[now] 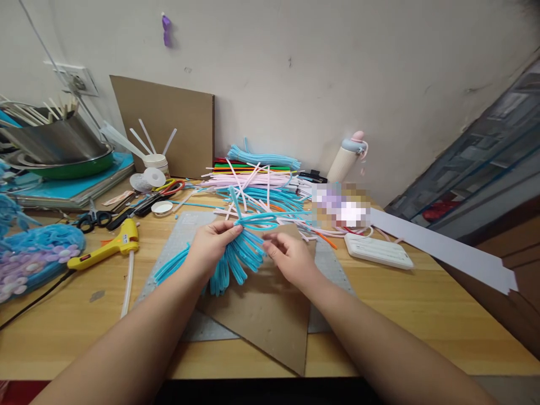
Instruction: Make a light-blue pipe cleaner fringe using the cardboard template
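Near the middle of the table, my left hand (214, 243) pinches a bunch of bright blue pipe cleaners (240, 261) bent into long loops. The loops fan out downward and to both sides from its thumb and fingers. One strand stands up above the thumb, and a longer loop points right. My right hand (291, 257) is at the right-hand loop ends, its fingers curled and thumb drawn in close. Whether a loop lies between those fingertips is hard to see. Beneath both hands lies a brown cardboard sheet (274, 320) on a grey cutting mat (331, 270).
Loose pink and blue pipe cleaners (261, 194) lie behind my hands. To the left are a yellow glue gun (126, 239), scissors (93, 218) and a blue fuzzy flowered piece (42, 253). A white power bank (378, 251) and a bottle (343, 160) stand right.
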`<action>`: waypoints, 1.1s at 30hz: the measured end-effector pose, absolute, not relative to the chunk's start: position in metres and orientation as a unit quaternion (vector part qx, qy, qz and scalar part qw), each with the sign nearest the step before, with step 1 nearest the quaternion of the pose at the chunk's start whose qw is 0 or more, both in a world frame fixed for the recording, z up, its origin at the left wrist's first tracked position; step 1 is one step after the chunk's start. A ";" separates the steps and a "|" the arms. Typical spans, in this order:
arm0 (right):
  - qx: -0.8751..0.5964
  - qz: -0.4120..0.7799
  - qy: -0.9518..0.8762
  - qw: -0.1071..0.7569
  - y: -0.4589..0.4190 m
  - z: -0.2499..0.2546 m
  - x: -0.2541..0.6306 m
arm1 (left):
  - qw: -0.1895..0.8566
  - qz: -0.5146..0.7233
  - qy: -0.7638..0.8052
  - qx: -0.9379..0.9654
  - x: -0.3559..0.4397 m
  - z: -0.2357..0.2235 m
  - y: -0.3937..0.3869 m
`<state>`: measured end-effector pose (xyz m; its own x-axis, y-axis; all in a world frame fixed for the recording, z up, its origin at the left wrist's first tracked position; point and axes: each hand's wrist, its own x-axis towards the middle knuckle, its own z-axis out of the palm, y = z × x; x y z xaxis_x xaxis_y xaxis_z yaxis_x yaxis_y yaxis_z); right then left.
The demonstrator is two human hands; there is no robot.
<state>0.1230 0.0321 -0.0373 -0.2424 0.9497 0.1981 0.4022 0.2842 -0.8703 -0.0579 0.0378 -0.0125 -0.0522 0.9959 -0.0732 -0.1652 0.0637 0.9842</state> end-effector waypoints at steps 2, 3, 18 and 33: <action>-0.482 0.333 -0.673 0.451 0.033 -0.035 0.123 | 0.544 0.530 0.487 0.431 -0.059 -0.011 0.038; -0.480 0.317 -0.670 0.469 0.032 -0.034 0.124 | 0.544 0.525 0.488 0.436 -0.059 -0.011 0.038; -0.458 0.136 -0.795 0.374 0.036 -0.033 0.131 | 0.535 0.505 0.473 0.484 -0.056 -0.020 0.041; -0.425 0.165 -0.806 0.377 0.031 -0.032 0.127 | 0.548 0.524 0.451 0.472 -0.053 -0.014 0.038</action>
<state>0.1273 0.0305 -0.0316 -0.3530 0.8101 0.4680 0.5614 0.5836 -0.5867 -0.0531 0.0377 -0.0138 0.0448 0.9990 0.0006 -0.1489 0.0061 0.9888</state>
